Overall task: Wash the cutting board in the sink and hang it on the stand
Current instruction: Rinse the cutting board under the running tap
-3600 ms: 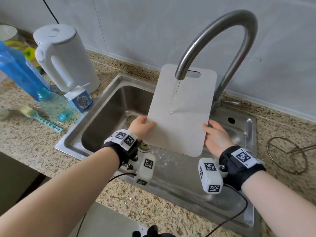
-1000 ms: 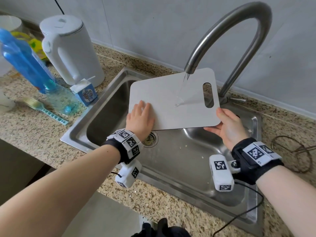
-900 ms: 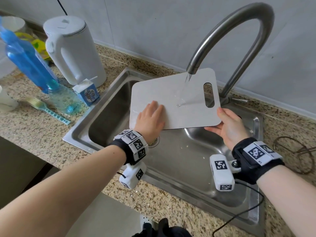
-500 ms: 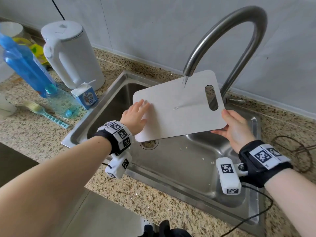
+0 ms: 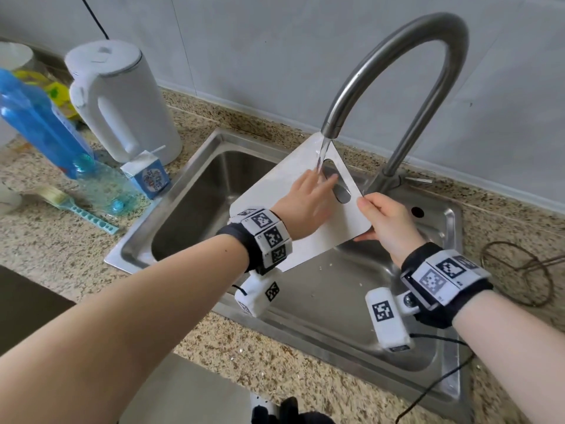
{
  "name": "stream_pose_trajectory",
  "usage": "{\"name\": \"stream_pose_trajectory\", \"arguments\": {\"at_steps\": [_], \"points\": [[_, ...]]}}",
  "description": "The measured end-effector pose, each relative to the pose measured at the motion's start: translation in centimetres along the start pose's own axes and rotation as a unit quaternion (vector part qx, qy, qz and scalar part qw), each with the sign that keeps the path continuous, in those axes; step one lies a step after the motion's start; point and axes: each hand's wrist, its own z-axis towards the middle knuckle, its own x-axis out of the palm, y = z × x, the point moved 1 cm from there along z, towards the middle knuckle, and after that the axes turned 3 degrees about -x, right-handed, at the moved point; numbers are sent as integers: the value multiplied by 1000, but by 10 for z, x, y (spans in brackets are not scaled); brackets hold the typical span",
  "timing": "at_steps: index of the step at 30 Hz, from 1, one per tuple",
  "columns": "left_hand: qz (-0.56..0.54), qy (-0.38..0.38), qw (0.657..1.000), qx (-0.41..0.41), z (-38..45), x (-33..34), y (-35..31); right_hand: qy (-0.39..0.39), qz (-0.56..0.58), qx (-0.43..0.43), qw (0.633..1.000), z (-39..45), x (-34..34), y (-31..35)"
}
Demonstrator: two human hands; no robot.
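Note:
The white cutting board (image 5: pixel 276 186) is tilted over the steel sink (image 5: pixel 360 301), its slot handle at the upper right under the running tap (image 5: pixel 394 71). A thin stream of water falls on the board next to the slot. My left hand (image 5: pixel 305 206) lies flat on the board's face with fingers spread, fingertips in the water by the slot. My right hand (image 5: pixel 382 218) pinches the board's right edge, thumb on top. A wire stand (image 5: pixel 519 270) lies on the counter at the right.
A white kettle (image 5: pixel 122 102) stands left of the sink on the granite counter. A small carton (image 5: pixel 146 175), a blue plastic bottle (image 5: pixel 39 123) and a light-blue brush (image 5: pixel 73 206) lie near it. The wall is close behind the tap.
My left hand slid from the board's lower left corner up across its face to the slot. The board swung round and tilted, its handle end now nearer under the stream.

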Motion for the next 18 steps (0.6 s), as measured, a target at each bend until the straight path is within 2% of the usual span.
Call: {"name": "stream_pose_trajectory", "arguments": {"at_steps": [4, 6, 9, 11, 14, 18], "points": [[66, 66, 993, 69, -9, 5, 3, -1, -47, -12, 999, 4, -6, 6], [80, 44, 993, 69, -14, 3, 10, 7, -67, -23, 997, 4, -9, 9], [61, -36, 997, -24, -13, -6, 23, 17, -102, -52, 993, 3, -9, 13], [30, -52, 995, -81, -10, -13, 28, 15, -137, -81, 987, 4, -6, 17], [-12, -78, 991, -107, -6, -17, 24, 12, -176, -110, 978, 5, 3, 22], [-88, -98, 982, -137, -8, -7, 16, 6, -186, -101, 977, 9, 15, 23]]}}
